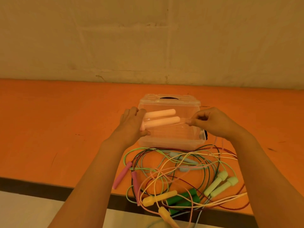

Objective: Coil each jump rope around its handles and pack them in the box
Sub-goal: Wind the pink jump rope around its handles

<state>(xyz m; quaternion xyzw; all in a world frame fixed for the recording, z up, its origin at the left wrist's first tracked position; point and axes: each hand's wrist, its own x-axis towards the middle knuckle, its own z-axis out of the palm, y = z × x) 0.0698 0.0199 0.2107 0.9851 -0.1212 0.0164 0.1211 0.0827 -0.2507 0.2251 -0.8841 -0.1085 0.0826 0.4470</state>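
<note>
Two pale handles (160, 119) in left grip (131, 124); right grip (212, 122) pinches cord; tangled ropes (172, 170) front box (171, 140).

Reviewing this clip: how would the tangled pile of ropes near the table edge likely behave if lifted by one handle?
The tangled ropes look thin and floppy, so they would probably sag. Their cords cross repeatedly, so lifting the yellow handle likely drags neighbours along. Some loops overhang the table edge and may slip off.

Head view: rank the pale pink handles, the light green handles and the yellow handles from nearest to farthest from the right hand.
From the right hand:
1. Pale pink handles, just to its left, held by the left hand over the box.
2. Light green handles, below it on the table.
3. Yellow handles, at the table's near edge.
</note>
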